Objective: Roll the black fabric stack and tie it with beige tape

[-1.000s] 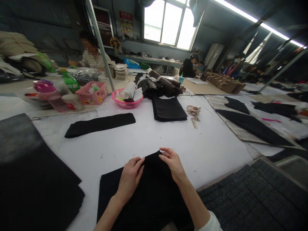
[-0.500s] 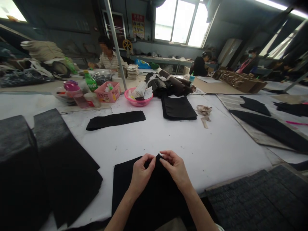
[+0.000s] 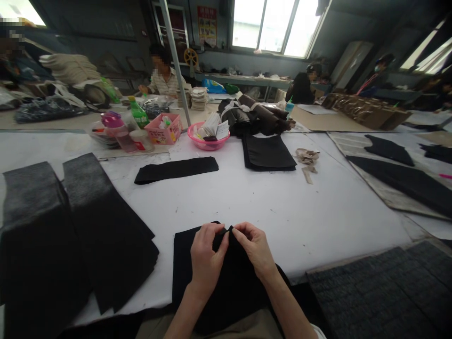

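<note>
A piece of black fabric (image 3: 233, 287) lies over the table's near edge and rises to a small peak between my hands. My left hand (image 3: 208, 249) pinches the cloth's top edge with thumb and fingers. Close beside it, my right hand (image 3: 254, 245) pinches the same edge, its fingertips almost meeting the left ones. The fabric's lower part falls toward my lap. Whether anything small sits between the fingertips is hidden.
Large dark fabric panels (image 3: 106, 235) lie at left. Beyond my hands are a folded black strip (image 3: 176, 170), a black stack (image 3: 270, 153), beige scraps (image 3: 308, 159) and a pink basin (image 3: 208, 137). A quilted dark surface (image 3: 374, 292) is at right. Several people sit farther back.
The view has shifted slightly, moving the table items rightward and up. My hands still pinch the black fabric, with the left wrist turned a little and a fold showing behind the left fingers.
</note>
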The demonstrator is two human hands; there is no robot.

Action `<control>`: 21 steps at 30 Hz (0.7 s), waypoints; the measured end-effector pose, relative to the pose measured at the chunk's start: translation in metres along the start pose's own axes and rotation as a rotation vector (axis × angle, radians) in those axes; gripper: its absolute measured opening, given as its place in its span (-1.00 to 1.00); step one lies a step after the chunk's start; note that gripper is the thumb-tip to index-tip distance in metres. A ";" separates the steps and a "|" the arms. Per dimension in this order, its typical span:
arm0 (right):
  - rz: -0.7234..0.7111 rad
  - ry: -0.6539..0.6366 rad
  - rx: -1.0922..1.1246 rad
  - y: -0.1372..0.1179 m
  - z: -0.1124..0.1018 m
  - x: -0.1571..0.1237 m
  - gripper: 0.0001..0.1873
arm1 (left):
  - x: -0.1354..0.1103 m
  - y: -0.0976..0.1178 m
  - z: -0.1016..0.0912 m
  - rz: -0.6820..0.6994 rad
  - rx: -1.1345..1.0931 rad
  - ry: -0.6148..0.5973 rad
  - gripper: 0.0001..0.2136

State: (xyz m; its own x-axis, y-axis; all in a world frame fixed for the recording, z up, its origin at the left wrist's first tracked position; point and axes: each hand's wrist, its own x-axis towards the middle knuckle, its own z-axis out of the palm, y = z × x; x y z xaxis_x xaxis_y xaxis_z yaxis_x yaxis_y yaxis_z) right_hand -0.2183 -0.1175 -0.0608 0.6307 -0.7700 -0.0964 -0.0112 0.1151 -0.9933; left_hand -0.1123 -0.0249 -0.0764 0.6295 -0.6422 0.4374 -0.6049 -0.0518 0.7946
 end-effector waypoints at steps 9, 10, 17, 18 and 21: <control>-0.048 0.003 -0.074 0.002 0.003 -0.002 -0.78 | 0.000 -0.005 -0.001 0.182 0.142 -0.010 -0.89; -0.057 0.005 -0.092 0.001 0.003 -0.002 -0.78 | 0.000 -0.005 -0.001 0.190 0.148 -0.011 -0.89; -0.186 0.051 -0.282 0.000 0.006 -0.005 -0.87 | -0.001 -0.006 -0.004 0.216 0.171 -0.018 -0.87; -0.205 0.061 -0.309 0.000 0.006 -0.006 -0.88 | -0.001 -0.006 -0.004 0.222 0.170 -0.014 -0.87; -0.241 0.084 -0.360 0.001 0.006 -0.007 -0.89 | -0.001 -0.005 -0.005 0.230 0.163 -0.001 -0.87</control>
State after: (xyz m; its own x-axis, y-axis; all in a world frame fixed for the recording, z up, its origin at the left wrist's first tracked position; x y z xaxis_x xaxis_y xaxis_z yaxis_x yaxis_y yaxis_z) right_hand -0.2177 -0.1080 -0.0609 0.5836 -0.7980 0.1505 -0.1509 -0.2886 -0.9455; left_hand -0.1077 -0.0198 -0.0790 0.4657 -0.6522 0.5981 -0.8025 -0.0263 0.5961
